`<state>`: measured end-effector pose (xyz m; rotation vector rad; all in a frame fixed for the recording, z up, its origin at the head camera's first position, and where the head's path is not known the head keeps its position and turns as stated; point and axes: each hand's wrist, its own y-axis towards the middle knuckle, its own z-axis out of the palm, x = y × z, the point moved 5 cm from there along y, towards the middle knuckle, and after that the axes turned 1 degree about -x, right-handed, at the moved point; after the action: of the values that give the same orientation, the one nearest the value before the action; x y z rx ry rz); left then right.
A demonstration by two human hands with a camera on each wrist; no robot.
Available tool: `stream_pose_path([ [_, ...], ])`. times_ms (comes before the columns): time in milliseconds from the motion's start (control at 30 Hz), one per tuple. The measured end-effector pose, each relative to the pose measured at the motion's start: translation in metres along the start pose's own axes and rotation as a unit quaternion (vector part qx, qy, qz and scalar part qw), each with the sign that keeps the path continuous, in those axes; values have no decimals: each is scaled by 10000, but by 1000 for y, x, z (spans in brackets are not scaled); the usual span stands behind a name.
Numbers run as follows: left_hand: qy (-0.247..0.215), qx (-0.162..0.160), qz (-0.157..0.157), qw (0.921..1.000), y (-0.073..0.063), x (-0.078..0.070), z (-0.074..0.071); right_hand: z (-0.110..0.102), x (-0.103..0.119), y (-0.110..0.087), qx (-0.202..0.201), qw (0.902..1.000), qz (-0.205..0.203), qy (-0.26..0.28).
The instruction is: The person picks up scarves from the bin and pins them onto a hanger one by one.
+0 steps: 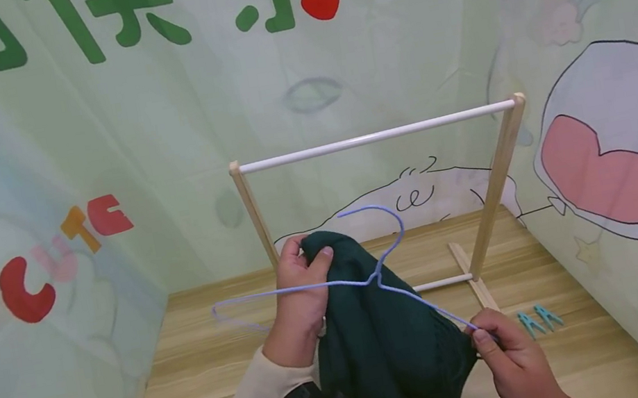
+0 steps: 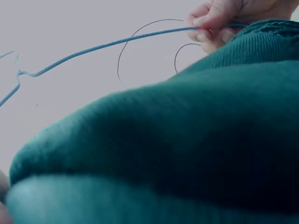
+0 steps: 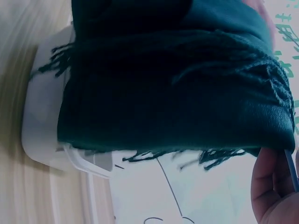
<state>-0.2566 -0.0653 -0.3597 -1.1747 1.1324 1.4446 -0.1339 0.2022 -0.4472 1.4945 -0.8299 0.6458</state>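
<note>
A dark green fringed scarf (image 1: 368,339) hangs in folds over the table, its tassels showing along the lower edge in the right wrist view. My left hand (image 1: 300,294) pinches the scarf's upper end between thumb and fingers. In front of the cloth lies a thin blue-purple clothes hanger (image 1: 377,275), hook upward, one arm passing across my left hand. At the hanger's right end, my right hand (image 1: 517,359) pinches the wire together with an edge of the scarf. The scarf (image 2: 140,135) fills most of the left wrist view.
Behind the hands stands a small wooden rack with a white top bar (image 1: 378,137). Two teal clothespins (image 1: 531,324) lie on the wooden table (image 1: 195,367) at right. A white plastic bin (image 3: 42,107) sits beneath the scarf. Printed curtains (image 1: 186,122) surround the table.
</note>
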Motion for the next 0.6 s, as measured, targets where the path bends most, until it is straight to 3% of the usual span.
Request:
stream_pose_path([
  [200,784,502,-436,9947,1,4,-2,-9,4,2,-588,9945,334,-805],
  [267,1081,679,-427,9909,0,4,-2,-12,7,4,-690,9929,355,-898],
  [333,1523,861,-211,9843,-3,2,0,-15,9,6,-781,9916,350,-969],
  [433,2439,1150,330,9624,-8,-3,2,-19,13,9,-911,9893,347,-1083],
  [600,3841,1514,1062,9046,-23,-9,6,-26,17,14,-1183,9838,537,-1233],
])
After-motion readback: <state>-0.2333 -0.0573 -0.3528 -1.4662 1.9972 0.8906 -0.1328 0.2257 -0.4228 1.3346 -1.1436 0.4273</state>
